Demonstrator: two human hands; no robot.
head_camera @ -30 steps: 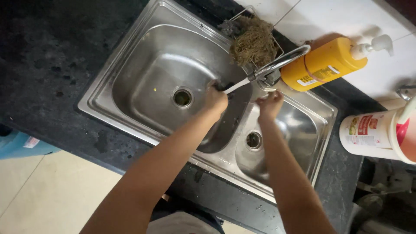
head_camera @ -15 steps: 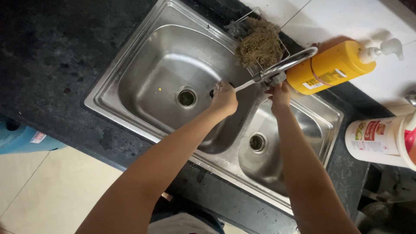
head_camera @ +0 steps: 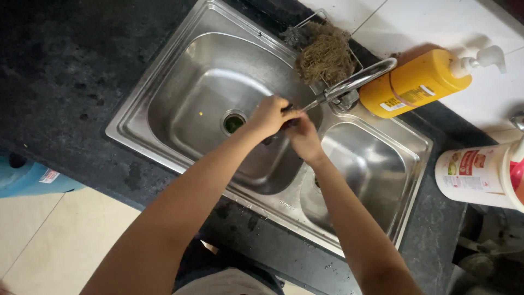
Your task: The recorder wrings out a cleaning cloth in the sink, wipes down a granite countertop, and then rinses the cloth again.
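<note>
My left hand [head_camera: 266, 116] is closed around the dark handle of a knife [head_camera: 311, 105]. Its thin metal blade points up toward the tip of the chrome faucet spout [head_camera: 360, 79]. My right hand [head_camera: 305, 141] meets the left one, and its fingers curl onto the dark handle end from below. Both hands hover over the divider of a double stainless steel sink [head_camera: 164, 153], near the left basin's drain [head_camera: 233, 121]. Most of the handle is hidden by my fingers. I cannot tell whether water is running.
A brown fibrous scrubber [head_camera: 325, 52] lies in a wire holder behind the sink. A yellow pump bottle [head_camera: 415, 82] lies on its side by the faucet. A white labelled container [head_camera: 475, 169] stands at the right. The counter is dark stone. A blue object [head_camera: 27, 177] sits below left.
My right hand left the faucet base and came down to join the left hand on the knife. The camera view moved closer and shifted a little.
</note>
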